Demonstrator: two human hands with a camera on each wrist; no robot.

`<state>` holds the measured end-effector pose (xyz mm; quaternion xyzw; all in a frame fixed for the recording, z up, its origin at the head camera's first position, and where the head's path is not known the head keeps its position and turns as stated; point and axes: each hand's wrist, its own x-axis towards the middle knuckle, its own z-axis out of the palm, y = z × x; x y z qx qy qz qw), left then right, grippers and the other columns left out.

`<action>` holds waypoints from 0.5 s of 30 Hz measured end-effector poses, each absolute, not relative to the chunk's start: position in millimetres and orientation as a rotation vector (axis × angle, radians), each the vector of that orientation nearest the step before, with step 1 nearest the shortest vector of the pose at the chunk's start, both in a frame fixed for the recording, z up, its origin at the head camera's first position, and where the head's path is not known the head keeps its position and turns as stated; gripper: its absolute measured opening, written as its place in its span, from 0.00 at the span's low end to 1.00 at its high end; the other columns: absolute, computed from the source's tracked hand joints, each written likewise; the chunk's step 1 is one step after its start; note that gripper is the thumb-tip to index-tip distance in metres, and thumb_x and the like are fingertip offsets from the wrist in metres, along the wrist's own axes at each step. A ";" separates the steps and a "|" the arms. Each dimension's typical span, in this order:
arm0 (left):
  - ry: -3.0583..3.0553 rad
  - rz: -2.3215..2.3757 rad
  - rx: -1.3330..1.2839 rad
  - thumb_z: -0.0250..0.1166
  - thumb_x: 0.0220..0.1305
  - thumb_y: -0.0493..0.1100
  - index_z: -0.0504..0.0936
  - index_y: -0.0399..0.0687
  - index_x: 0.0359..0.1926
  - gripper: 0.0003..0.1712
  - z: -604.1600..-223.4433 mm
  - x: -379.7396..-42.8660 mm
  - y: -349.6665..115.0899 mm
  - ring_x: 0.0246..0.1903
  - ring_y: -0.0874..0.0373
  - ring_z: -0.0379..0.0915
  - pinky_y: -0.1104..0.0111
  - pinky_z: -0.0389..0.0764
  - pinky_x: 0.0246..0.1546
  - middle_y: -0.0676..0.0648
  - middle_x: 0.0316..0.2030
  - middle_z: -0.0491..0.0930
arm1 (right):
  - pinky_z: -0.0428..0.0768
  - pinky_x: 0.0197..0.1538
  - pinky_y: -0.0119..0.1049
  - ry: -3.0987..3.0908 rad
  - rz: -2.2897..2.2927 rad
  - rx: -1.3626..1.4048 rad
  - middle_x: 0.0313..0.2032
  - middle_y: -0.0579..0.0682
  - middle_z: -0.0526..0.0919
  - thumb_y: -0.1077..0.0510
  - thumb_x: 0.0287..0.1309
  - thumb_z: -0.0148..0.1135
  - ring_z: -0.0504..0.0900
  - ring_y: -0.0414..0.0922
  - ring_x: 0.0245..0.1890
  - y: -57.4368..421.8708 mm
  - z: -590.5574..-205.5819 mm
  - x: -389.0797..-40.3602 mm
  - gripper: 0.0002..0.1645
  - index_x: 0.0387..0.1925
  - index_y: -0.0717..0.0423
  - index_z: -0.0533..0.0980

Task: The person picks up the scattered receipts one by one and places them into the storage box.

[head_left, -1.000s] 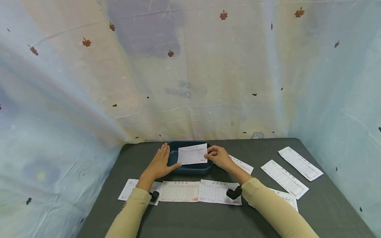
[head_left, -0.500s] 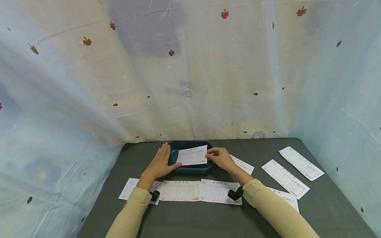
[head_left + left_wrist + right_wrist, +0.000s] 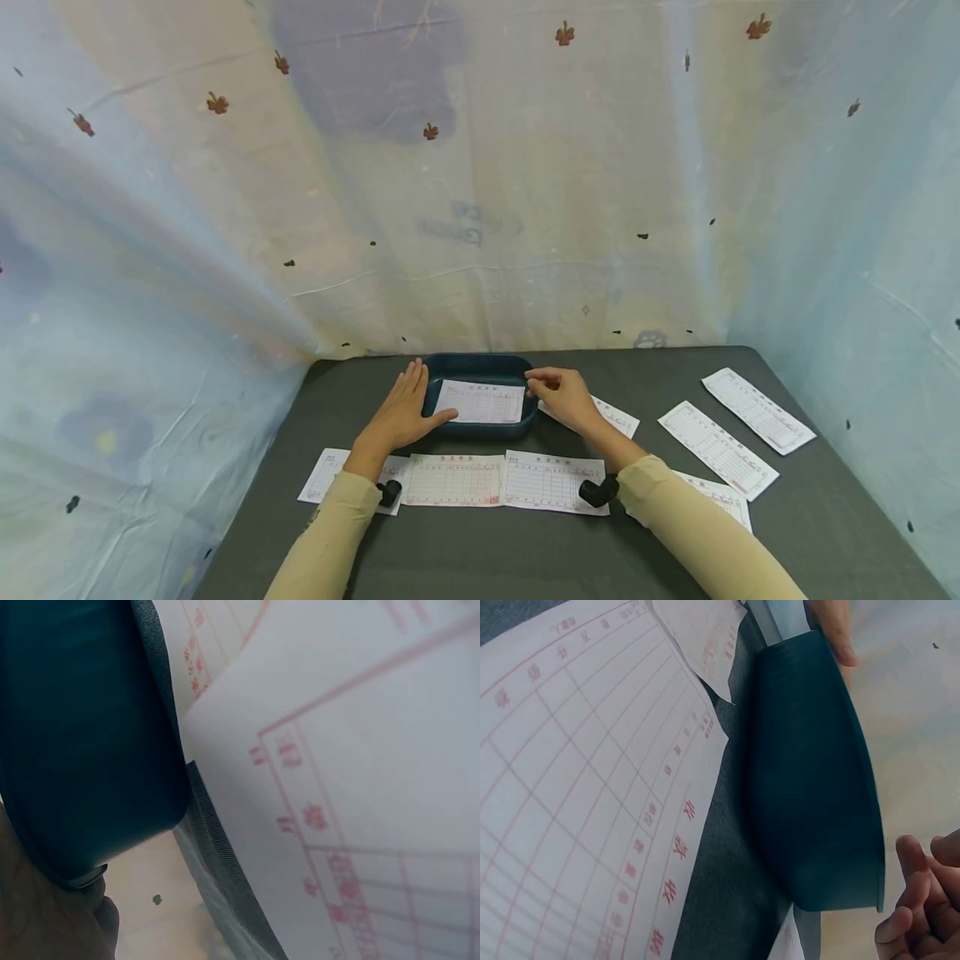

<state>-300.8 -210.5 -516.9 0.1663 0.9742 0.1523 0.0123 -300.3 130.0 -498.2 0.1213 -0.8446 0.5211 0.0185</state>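
Observation:
A dark teal tray [image 3: 480, 431] stands near the back of the table, and a white printed receipt slip [image 3: 480, 402] lies inside it. My left hand [image 3: 401, 417] rests along the tray's left end, fingers straight and thumb stretched out over the front corner. At the right end, my right hand [image 3: 564, 398] hovers by the rim with loosely bent fingers and holds nothing. The right wrist view shows the fingers [image 3: 911, 900] apart from the tray wall [image 3: 810, 780]. In the left wrist view the tray's outer wall [image 3: 82, 735] fills the upper left, with part of the hand beneath it.
In front of the tray a row of receipt slips [image 3: 453, 482] lies on the dark grey table [image 3: 480, 550]. More slips [image 3: 718, 450] lie to the right, one partly under the right forearm. A patterned curtain [image 3: 480, 208] hangs behind and at the sides.
The receipt slip has left my right fingers and dropped flat into the tray. My right hand has shifted slightly right, off the slip. The left hand has stayed in place.

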 end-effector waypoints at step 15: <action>3.035 0.499 0.532 0.55 0.70 0.81 0.40 0.32 0.85 0.70 -519.3 -301.9 -211.9 0.86 0.40 0.29 0.44 0.41 0.84 0.35 0.86 0.34 | 0.80 0.36 0.34 -2.631 1.411 0.394 0.39 0.55 0.90 0.61 0.73 0.69 0.87 0.52 0.38 182.0 -499.7 -290.3 0.14 0.55 0.63 0.86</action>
